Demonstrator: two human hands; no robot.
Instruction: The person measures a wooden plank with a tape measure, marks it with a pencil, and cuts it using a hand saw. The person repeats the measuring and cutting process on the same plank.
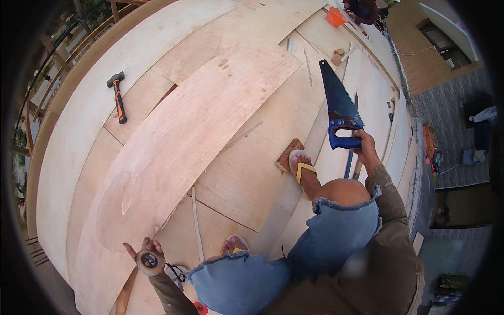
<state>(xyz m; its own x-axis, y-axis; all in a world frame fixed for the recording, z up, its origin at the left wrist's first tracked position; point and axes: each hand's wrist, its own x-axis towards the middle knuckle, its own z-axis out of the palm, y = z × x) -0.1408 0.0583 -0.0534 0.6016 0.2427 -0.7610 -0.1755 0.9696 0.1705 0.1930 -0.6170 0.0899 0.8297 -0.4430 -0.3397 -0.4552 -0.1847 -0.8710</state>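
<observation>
My right hand (366,148) is closed around the blue handle of a handsaw (338,97), whose dark toothed blade points up and away over the boards. At the lower left, my left hand (142,248) rests at the near edge of a large curved plywood sheet (194,136), thumb stretched out and fingers apart, some slightly bent. A round, dark-faced thing with a pale rim (150,261) sits at my left wrist; I cannot tell exactly what it is. My sandalled right foot (304,170) stands on a reddish-brown wooden block (287,155).
A hammer (117,97) with a black and orange handle lies at the far left. Wood scraps (338,55) and an orange container (336,17) lie farther off, near another person (363,10). A thin wood strip (197,223) lies by my left foot. The surface curves down at its sides.
</observation>
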